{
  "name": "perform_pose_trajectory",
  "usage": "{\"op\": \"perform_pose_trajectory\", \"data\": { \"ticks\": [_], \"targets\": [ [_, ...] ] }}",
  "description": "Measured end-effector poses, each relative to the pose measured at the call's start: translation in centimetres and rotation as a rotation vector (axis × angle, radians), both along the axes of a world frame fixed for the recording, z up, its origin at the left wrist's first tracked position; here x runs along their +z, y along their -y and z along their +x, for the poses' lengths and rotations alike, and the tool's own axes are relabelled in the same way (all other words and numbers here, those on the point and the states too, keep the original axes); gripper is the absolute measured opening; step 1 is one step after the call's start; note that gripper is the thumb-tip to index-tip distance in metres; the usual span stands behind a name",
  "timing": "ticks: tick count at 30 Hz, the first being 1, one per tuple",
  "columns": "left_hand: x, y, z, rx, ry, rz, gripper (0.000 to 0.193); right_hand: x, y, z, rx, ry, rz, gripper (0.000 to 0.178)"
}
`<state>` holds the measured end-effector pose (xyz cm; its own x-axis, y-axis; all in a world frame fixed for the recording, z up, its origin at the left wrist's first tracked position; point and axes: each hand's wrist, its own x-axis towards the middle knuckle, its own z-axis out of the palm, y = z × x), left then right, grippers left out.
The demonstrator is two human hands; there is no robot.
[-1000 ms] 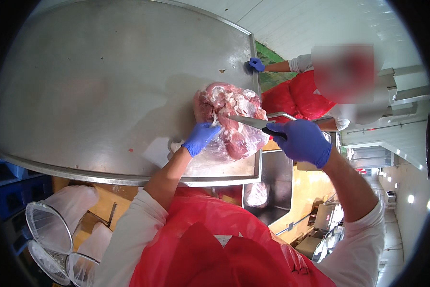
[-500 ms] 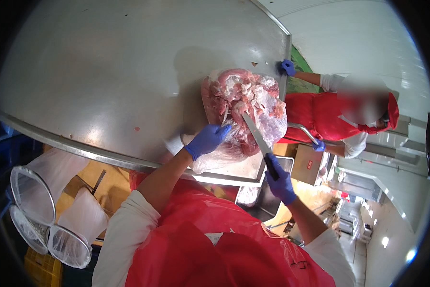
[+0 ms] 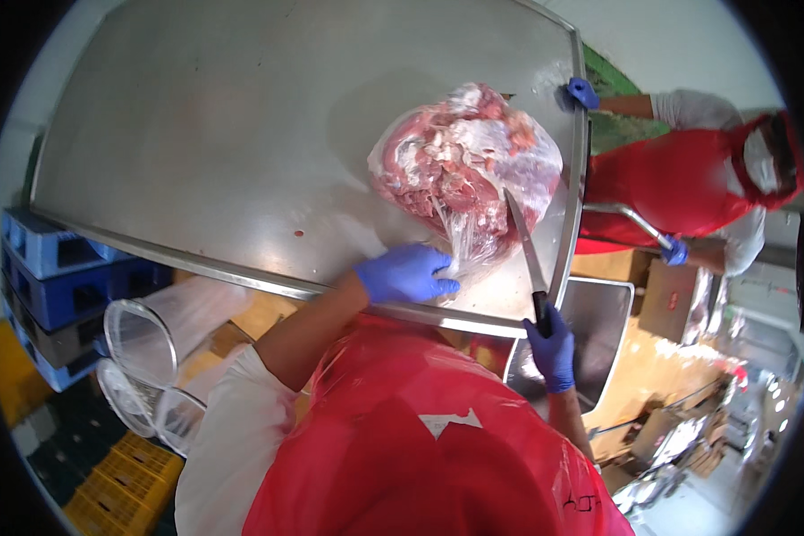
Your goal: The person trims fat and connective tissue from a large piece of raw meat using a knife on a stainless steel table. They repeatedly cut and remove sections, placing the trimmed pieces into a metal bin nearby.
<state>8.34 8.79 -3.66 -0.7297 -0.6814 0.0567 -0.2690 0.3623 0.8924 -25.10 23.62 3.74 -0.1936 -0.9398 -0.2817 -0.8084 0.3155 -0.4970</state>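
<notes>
A large lump of raw meat [image 3: 460,183], red with white fat, lies in a clear plastic bag [image 3: 531,165] near the right end of the steel table [image 3: 232,134]. At the near side of the meat, my blue-gloved left hand [image 3: 406,274] is closed on a gathered edge of the bag, just above the table's front rim. My right hand [image 3: 552,353], also gloved, grips the black handle of a long knife [image 3: 525,239]. The blade slants up and left, its tip over the right part of the meat; whether it touches is unclear.
Beyond the table's right end stands a person in a red apron [image 3: 665,183], one gloved hand on the table corner, the other on a metal bar [image 3: 630,212]. A steel bin [image 3: 589,313] sits below right. Hoops with clear bags [image 3: 143,344], blue pallets [image 3: 71,277] and yellow crates [image 3: 120,487] are left.
The view has shifted. My left hand has moved back from the meat toward the table's near edge, drawing the bag's edge along. The knife tip has shifted from mid-meat to its right part.
</notes>
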Motion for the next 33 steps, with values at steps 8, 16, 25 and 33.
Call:
{"op": "perform_pose_trajectory", "data": {
  "ticks": [8,16,25,33],
  "targets": [
    [6.9,19.4,-2.7,0.466,0.197,-0.596,0.078,2.2,-5.9,0.0,-0.217,0.180,-0.178,0.049],
    [4.2,22.6,-7.2,0.268,0.565,-0.399,0.104,5.7,-9.9,4.0,-0.251,0.293,-0.172,0.055],
    [4.9,20.8,-4.2,0.286,0.506,-0.269,0.112,9.7,-7.3,7.3,-0.024,0.091,-0.173,0.051],
    [5.4,20.2,-2.5,0.312,0.470,-0.137,0.126,14.5,-3.4,6.4,0.034,0.131,-0.034,0.045]
  ]
}}
